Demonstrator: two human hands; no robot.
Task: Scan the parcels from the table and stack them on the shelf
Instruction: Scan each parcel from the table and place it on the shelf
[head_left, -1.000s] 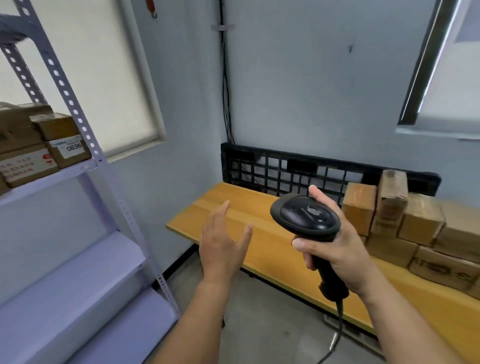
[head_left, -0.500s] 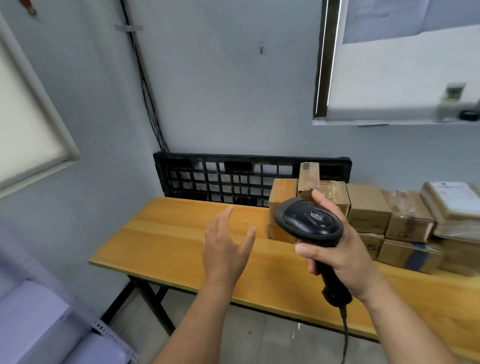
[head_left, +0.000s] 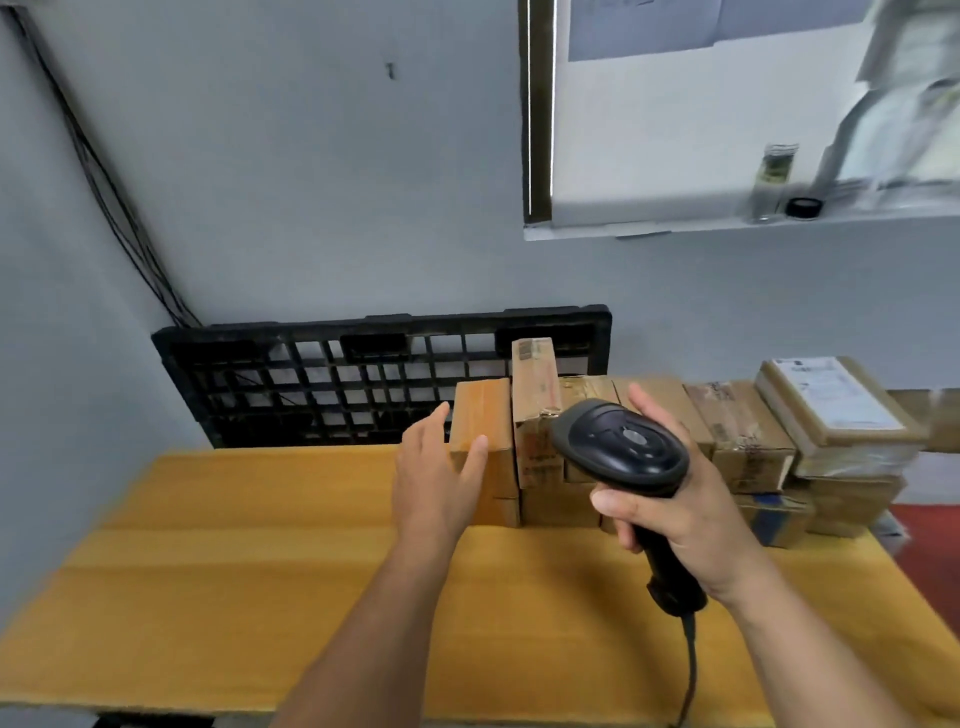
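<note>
Against the wall at the left, a black plastic grid (head_left: 332, 384) stands on edge behind the wooden table (head_left: 234, 571). The left hand (head_left: 436, 478) reaches over the tabletop with fingers straight and spread, holding nothing. Its thumb is in front of the end parcel (head_left: 480, 415), but I cannot tell whether it touches the cardboard. That box is the leftmost of the parcels (head_left: 743, 436) stacked two high along the back of the table, and it sits tight against a tall narrow box (head_left: 535, 395). It looks like a small, stiff carton, probably light enough for one hand, though its smooth faces may slip. Gripping across the top, thumb in front and fingers behind, seems the surest hold, and lifting straight up should spare the tall neighbour. Further right, the right hand (head_left: 675, 519) is wrapped round the handle of a barcode scanner (head_left: 621, 447). The shelf is out of view.
</note>
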